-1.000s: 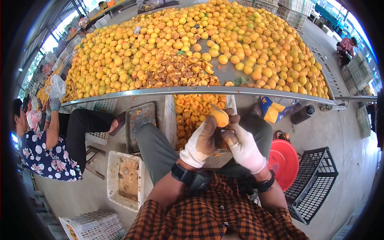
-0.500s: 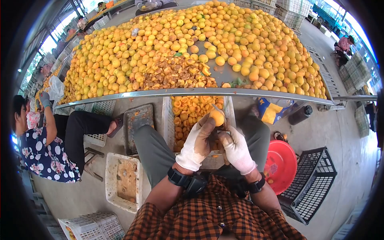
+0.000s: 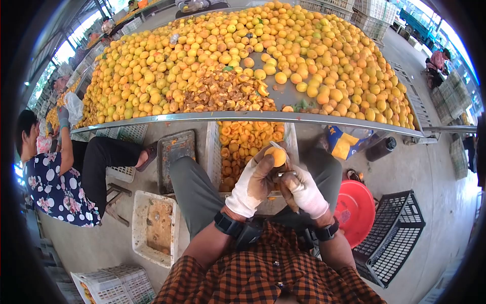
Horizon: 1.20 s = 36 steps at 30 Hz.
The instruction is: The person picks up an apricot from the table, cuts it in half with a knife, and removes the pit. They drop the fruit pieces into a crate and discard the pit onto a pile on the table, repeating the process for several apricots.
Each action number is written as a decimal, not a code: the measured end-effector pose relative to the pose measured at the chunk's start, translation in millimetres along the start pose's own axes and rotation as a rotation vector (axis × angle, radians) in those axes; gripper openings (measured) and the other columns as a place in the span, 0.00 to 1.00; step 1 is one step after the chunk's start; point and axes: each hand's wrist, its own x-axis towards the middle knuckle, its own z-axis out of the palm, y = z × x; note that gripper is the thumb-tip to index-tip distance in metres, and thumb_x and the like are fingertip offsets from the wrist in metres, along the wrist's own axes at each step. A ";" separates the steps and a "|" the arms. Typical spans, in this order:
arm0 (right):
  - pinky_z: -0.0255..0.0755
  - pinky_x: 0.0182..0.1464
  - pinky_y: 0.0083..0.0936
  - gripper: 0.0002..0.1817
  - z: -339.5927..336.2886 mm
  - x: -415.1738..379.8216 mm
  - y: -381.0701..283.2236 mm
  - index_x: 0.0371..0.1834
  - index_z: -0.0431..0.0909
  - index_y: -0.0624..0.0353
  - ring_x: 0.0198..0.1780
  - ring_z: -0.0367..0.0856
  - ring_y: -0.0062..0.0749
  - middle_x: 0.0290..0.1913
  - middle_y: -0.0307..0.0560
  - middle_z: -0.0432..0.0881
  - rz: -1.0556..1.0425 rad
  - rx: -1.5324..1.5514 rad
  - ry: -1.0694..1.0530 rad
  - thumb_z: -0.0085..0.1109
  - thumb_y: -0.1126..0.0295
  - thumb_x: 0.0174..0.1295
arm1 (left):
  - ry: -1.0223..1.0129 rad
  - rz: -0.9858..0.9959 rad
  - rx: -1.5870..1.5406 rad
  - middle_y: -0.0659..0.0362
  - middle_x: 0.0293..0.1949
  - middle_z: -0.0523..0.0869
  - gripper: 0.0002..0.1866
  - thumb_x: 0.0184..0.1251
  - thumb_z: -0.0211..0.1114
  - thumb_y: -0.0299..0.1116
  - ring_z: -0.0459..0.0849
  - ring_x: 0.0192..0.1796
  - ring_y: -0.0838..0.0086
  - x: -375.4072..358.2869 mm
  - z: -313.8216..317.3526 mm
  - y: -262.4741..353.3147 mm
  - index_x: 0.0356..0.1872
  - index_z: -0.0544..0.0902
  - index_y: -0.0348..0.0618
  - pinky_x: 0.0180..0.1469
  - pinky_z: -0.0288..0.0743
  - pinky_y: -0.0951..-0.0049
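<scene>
Left hand pinches an orange apricot in gloved fingertips, the right hand just beside.
The apricot sits at the left thumb, forward and to the left of the right hand's curled fingers, so the left hand is nearer; what the right hand holds, I cannot tell. One thin, pale strip, perhaps a blade, shows at its far edge. Smooth and plump, the apricot looks nearly round, without a clear long axis, overlapping in view the white crate of halved fruit.
</scene>
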 end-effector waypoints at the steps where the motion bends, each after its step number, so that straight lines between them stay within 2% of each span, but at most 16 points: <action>1: 0.58 0.23 0.13 0.19 -0.8 -1.1 -4.3 0.43 0.74 0.62 0.18 0.62 0.12 0.19 0.33 0.69 0.002 -0.001 -0.002 0.51 0.54 0.67 | 0.005 0.012 -0.017 0.54 0.49 0.80 0.36 0.56 0.69 0.48 0.79 0.52 0.68 -0.9 2.6 -0.9 0.61 0.67 0.38 0.56 0.74 0.70; 3: 0.63 0.26 0.14 0.19 -5.2 -4.8 -17.5 0.42 0.75 0.63 0.22 0.67 0.14 0.22 0.33 0.71 0.096 -0.128 -0.022 0.52 0.54 0.67 | -0.001 -0.027 -0.005 0.55 0.49 0.80 0.34 0.56 0.70 0.46 0.79 0.52 0.71 -2.8 5.0 11.1 0.59 0.69 0.37 0.54 0.74 0.73; 5: 0.69 0.33 0.19 0.18 -12.4 -1.8 -17.0 0.42 0.75 0.65 0.28 0.73 0.20 0.26 0.38 0.76 -0.091 -0.287 -0.043 0.54 0.58 0.66 | -0.015 -0.026 0.449 0.56 0.49 0.80 0.33 0.55 0.71 0.46 0.79 0.51 0.74 -0.4 6.7 25.5 0.57 0.72 0.35 0.54 0.73 0.75; 7: 0.71 0.39 0.23 0.15 -15.2 -3.7 -26.5 0.41 0.76 0.66 0.34 0.77 0.25 0.30 0.44 0.80 0.035 -0.426 -0.042 0.56 0.62 0.63 | -0.013 -0.057 0.478 0.58 0.46 0.81 0.29 0.55 0.71 0.43 0.79 0.48 0.76 -1.3 12.2 37.6 0.52 0.76 0.32 0.55 0.71 0.77; 8: 0.71 0.39 0.25 0.12 -22.7 -1.1 -17.7 0.41 0.76 0.65 0.34 0.78 0.28 0.30 0.49 0.80 -0.120 -0.573 -0.063 0.57 0.67 0.61 | -0.039 -0.080 0.616 0.58 0.44 0.82 0.27 0.54 0.70 0.41 0.79 0.47 0.75 -0.1 11.9 42.2 0.51 0.76 0.32 0.55 0.70 0.77; 11: 0.71 0.39 0.25 0.11 -28.3 0.7 -25.5 0.40 0.77 0.65 0.33 0.78 0.28 0.28 0.51 0.79 -0.096 -0.718 -0.128 0.58 0.68 0.60 | -0.095 -0.129 0.928 0.58 0.43 0.83 0.22 0.54 0.66 0.36 0.79 0.46 0.75 0.4 13.6 57.2 0.48 0.78 0.33 0.53 0.70 0.77; 14: 0.71 0.35 0.24 0.11 -35.5 2.3 -24.2 0.37 0.76 0.65 0.28 0.77 0.26 0.24 0.46 0.78 -0.047 -0.568 -0.148 0.57 0.66 0.61 | -0.141 -0.181 1.033 0.55 0.43 0.82 0.23 0.58 0.65 0.39 0.79 0.47 0.76 1.0 10.8 54.4 0.51 0.78 0.35 0.53 0.70 0.78; 15: 0.71 0.35 0.24 0.11 -38.5 3.8 -20.3 0.37 0.76 0.65 0.28 0.77 0.26 0.24 0.46 0.78 -0.051 -0.571 -0.144 0.57 0.66 0.61 | -0.050 -0.123 0.865 0.54 0.43 0.82 0.23 0.60 0.63 0.41 0.80 0.46 0.75 0.6 8.5 46.3 0.53 0.76 0.37 0.51 0.72 0.77; 17: 0.69 0.31 0.17 0.16 -34.6 6.9 -23.4 0.42 0.72 0.60 0.26 0.73 0.20 0.24 0.38 0.75 -0.220 -0.069 0.044 0.51 0.57 0.66 | 0.036 -0.063 0.689 0.53 0.44 0.82 0.24 0.63 0.61 0.43 0.81 0.45 0.74 -1.3 7.7 35.8 0.56 0.74 0.38 0.49 0.75 0.76; 19: 0.57 0.18 0.15 0.18 -20.5 19.1 -22.9 0.40 0.71 0.57 0.16 0.62 0.16 0.18 0.32 0.66 -0.314 0.314 0.367 0.45 0.52 0.69 | 0.104 -0.176 0.234 0.52 0.45 0.81 0.26 0.69 0.55 0.46 0.83 0.41 0.70 -2.2 8.1 29.8 0.59 0.69 0.38 0.42 0.79 0.72; 22: 0.52 0.14 0.18 0.18 -2.9 25.0 -61.5 0.43 0.71 0.58 0.12 0.57 0.18 0.17 0.33 0.64 -0.403 0.362 0.355 0.44 0.53 0.69 | 0.140 -0.245 0.011 0.51 0.43 0.82 0.22 0.73 0.49 0.46 0.82 0.34 0.69 8.9 -10.8 4.9 0.56 0.70 0.38 0.35 0.79 0.71; 25: 0.57 0.21 0.13 0.16 12.0 38.6 -75.1 0.36 0.73 0.59 0.18 0.63 0.13 0.19 0.32 0.69 -0.530 0.441 0.458 0.49 0.56 0.68 | 0.226 -0.253 -0.097 0.52 0.38 0.82 0.20 0.73 0.47 0.47 0.80 0.31 0.70 10.1 -0.8 -4.5 0.50 0.73 0.39 0.31 0.75 0.75; 31: 0.57 0.25 0.12 0.13 24.8 61.0 -56.3 0.43 0.76 0.63 0.23 0.65 0.12 0.24 0.31 0.72 -0.660 -0.032 0.803 0.50 0.64 0.67 | 0.226 -0.228 -0.016 0.54 0.34 0.81 0.21 0.72 0.49 0.50 0.79 0.30 0.70 3.2 -5.3 -8.7 0.46 0.74 0.39 0.29 0.73 0.75; 33: 0.60 0.26 0.14 0.12 24.4 67.0 -44.7 0.42 0.75 0.62 0.24 0.65 0.12 0.23 0.32 0.71 -0.688 0.021 0.787 0.49 0.64 0.68 | 0.368 -0.234 -0.075 0.54 0.34 0.81 0.21 0.72 0.49 0.50 0.79 0.29 0.67 7.9 -10.8 -15.7 0.44 0.74 0.40 0.29 0.74 0.72; 34: 0.58 0.21 0.15 0.14 34.4 83.0 -45.0 0.41 0.75 0.63 0.19 0.63 0.13 0.20 0.32 0.68 -0.792 0.295 0.816 0.49 0.61 0.68 | 0.362 -0.261 -0.125 0.53 0.35 0.80 0.21 0.72 0.48 0.50 0.79 0.29 0.66 11.2 -13.8 -14.1 0.44 0.74 0.40 0.29 0.74 0.71; 36: 0.46 0.11 0.19 0.17 29.0 71.6 -39.4 0.40 0.74 0.64 0.11 0.56 0.18 0.16 0.34 0.63 -0.605 0.441 0.632 0.48 0.58 0.68 | 0.343 -0.262 -0.282 0.52 0.36 0.79 0.21 0.72 0.48 0.50 0.80 0.29 0.64 10.5 -20.2 -23.8 0.45 0.72 0.40 0.27 0.75 0.69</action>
